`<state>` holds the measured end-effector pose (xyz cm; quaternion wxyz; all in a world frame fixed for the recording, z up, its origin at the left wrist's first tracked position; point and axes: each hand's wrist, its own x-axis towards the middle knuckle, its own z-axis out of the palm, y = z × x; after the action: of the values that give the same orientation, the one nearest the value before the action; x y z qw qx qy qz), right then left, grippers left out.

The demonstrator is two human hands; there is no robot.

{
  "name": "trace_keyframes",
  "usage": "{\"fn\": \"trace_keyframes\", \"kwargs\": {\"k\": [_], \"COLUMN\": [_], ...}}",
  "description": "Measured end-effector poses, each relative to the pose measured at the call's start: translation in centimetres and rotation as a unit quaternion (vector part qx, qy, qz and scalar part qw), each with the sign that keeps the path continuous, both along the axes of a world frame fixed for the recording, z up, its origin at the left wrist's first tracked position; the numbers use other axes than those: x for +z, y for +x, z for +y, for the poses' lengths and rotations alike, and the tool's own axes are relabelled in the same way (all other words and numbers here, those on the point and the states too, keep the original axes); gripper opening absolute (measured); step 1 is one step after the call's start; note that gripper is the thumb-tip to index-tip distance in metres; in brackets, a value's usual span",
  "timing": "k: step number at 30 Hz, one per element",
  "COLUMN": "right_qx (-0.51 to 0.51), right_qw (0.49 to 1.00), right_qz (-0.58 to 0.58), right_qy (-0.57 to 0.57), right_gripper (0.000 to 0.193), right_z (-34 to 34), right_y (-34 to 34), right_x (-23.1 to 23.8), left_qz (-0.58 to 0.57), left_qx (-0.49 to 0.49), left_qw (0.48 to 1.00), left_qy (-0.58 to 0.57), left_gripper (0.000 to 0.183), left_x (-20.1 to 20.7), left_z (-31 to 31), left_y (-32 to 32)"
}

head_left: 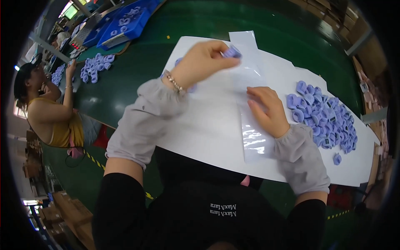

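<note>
At far left, blue bins (107, 41) seen, with pale box with red display (77, 46) placed near them. Green tabletop (125, 93) stretched nearer, at left. Co-worker (56, 112) seen beside it, dressed in yellow top (51, 123) and black cap (26, 75). Green floor (83, 177) at near left crossed by yellow-and-black striped tape (96, 160); brown cardboard boxes (71, 212) stacked there too. At far right, more cartons (329, 18) piled, grey metal post (361, 41) seen close to them.

We see two short lines of white lettering (223, 210), upside down on the chest of the person's black top (183, 225), and at upper left a red-lit display (75, 46) whose marks are too small for us to read.
</note>
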<state>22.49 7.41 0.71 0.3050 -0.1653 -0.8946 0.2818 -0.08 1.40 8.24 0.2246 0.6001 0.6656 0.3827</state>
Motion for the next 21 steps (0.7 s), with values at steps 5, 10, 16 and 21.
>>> {"fn": "trace_keyframes", "kwargs": {"k": [5, 10, 16, 21], "right_qx": [0.010, 0.046, 0.006, 0.001], "right_qw": [0.998, 0.996, 0.990, 0.980], "right_qz": [0.052, 0.053, 0.081, 0.121], "right_qy": [-0.039, -0.047, -0.113, -0.161], "right_gripper": [0.020, 0.022, 0.026, 0.033], "right_z": [0.7, 1.6, 1.0, 0.6], "right_y": [-0.4, -0.2, -1.0, -0.5], "right_x": [-0.4, -1.1, -0.6, -0.6], "left_qz": [-0.538, -0.429, -0.190, -0.309], "left_qx": [-0.115, -0.079, -0.159, -0.199], "left_qw": [0.821, 0.892, 0.962, 0.929], "left_qy": [-0.155, -0.117, 0.116, 0.039], "left_gripper": [0.036, 0.032, 0.023, 0.023], "left_x": [-3.6, -6.6, -9.4, -9.2], "left_z": [0.1, 0.5, 0.7, 0.4], "left_y": [3.4, 3.7, 3.4, 4.3]}}
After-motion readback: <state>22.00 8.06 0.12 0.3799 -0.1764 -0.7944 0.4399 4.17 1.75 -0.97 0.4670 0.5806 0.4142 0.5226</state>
